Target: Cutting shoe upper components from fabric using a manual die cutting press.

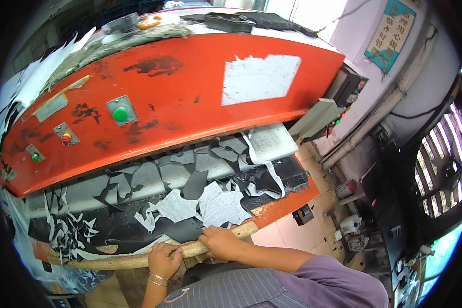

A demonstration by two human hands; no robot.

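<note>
My left hand (164,261) is closed at the rounded wooden rail (113,263) along the machine's front edge, fingers curled; what they hold is hidden. Just to its right, my right hand (222,244) is closed too, its fingertips at the rail beside the corner of a dark sheet piece (182,231). Whether they pinch that piece I cannot tell. Beyond the hands, pale grey cut pieces (222,205) lie overlapping on the black bed (133,210). A dark rounded piece (195,185) rests against them.
A red-orange press beam (190,102) spans the far side, with a green button (120,115) and a red knob (66,139). Dark cut pieces lie on the white board (274,141) below it. Narrow scraps (69,233) heap at left. A control box (339,92) stands at right.
</note>
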